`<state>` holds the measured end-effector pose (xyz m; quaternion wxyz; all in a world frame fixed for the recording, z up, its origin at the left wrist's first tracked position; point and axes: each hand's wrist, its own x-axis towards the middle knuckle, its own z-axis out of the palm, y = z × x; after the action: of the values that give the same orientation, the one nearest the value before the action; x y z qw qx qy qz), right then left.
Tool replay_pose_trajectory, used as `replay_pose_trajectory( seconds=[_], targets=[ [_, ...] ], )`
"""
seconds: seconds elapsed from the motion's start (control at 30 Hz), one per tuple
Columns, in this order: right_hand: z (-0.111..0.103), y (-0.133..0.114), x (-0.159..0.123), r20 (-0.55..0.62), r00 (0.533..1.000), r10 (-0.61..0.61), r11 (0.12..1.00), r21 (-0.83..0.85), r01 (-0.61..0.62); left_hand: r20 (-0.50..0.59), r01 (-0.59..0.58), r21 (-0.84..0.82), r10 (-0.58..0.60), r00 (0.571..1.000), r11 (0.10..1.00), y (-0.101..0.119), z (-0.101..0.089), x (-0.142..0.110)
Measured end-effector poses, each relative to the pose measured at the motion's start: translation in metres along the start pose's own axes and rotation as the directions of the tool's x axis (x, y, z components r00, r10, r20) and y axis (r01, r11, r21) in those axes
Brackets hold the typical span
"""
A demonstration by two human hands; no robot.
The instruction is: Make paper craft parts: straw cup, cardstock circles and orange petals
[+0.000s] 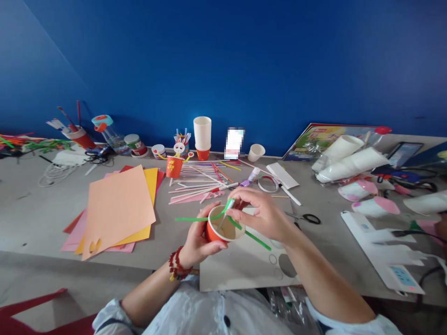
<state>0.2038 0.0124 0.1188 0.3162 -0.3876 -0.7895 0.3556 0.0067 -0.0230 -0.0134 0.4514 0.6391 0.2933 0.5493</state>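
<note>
My left hand (196, 239) is wrapped round a red paper cup (213, 234), tilted so that its pale inside faces up. A green pipe cleaner (258, 240) runs across the cup and sticks out on both sides. Over the cup's mouth, my right hand (260, 211) pinches the raised middle of the pipe cleaner together with a thin white straw (229, 204). The straw's lower part reaches into the cup. Below the cup lies a white board (230, 265) with a dark round spot and faint circles.
Coloured paper sheets (118, 209) are stacked on the left. Behind the cup lie many straws and sticks (199, 179), a finished rabbit cup (173, 166) and stacked white cups (202, 132). Scissors (310, 218), a power strip (387, 256) and wrapped cups (352, 163) are on the right.
</note>
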Motion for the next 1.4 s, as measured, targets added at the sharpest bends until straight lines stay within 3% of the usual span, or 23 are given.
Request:
replay_pose_trajectory(
  seconds=[0.13, 0.23, 0.33, 0.43, 0.53, 0.73, 0.9, 1.0, 1.13, 1.4],
  targets=[
    [0.002, 0.004, -0.001, 0.004, 0.999, 0.044, 0.998, 0.05, -0.044, 0.137, 0.103, -0.239, -0.071, 0.988, 0.966, 0.006, -0.012, 0.009],
    [0.003, 0.008, -0.002, 0.036, 0.994, 0.101, 0.993, 0.051, -0.103, 0.04, 0.084, -0.364, -0.075, 0.996, 0.927, 0.017, -0.032, 0.021],
    [0.006, 0.012, -0.001, 0.06, 0.994, 0.092, 0.994, 0.048, -0.095, -0.059, 0.023, -0.136, -0.032, 0.998, 0.99, 0.042, -0.055, 0.038],
    [0.009, 0.014, 0.002, 0.063, 0.997, 0.04, 0.999, 0.033, -0.042, 0.142, 0.054, 0.26, -0.094, 0.985, 0.964, 0.074, -0.065, 0.058],
    [0.011, 0.011, 0.006, 0.076, 0.997, -0.016, 0.999, -0.029, 0.019, 0.289, -0.071, 0.498, -0.088, 0.953, 0.865, 0.097, -0.06, 0.075],
    [0.013, 0.003, 0.011, 0.073, 0.995, -0.071, 0.991, -0.104, 0.078, 0.358, -0.282, 0.7, 0.018, 0.933, 0.656, 0.105, -0.043, 0.081],
    [0.013, 0.0, 0.012, 0.057, 0.995, -0.084, 0.983, -0.16, 0.092, 0.422, -0.356, 0.767, -0.001, 0.907, 0.534, 0.115, -0.041, 0.08],
    [0.013, 0.001, 0.011, 0.049, 0.995, -0.085, 0.984, -0.156, 0.091, 0.44, -0.35, 0.748, -0.027, 0.898, 0.564, 0.118, -0.04, 0.083],
    [0.013, 0.005, 0.009, 0.038, 0.996, -0.079, 0.994, -0.073, 0.082, 0.405, -0.219, 0.688, -0.116, 0.907, 0.692, 0.115, -0.039, 0.089],
    [0.013, 0.008, 0.008, 0.006, 1.0, -0.027, 0.98, 0.198, 0.025, 0.464, -0.038, 0.44, -0.191, 0.865, 0.897, 0.106, -0.047, 0.098]
  ],
)
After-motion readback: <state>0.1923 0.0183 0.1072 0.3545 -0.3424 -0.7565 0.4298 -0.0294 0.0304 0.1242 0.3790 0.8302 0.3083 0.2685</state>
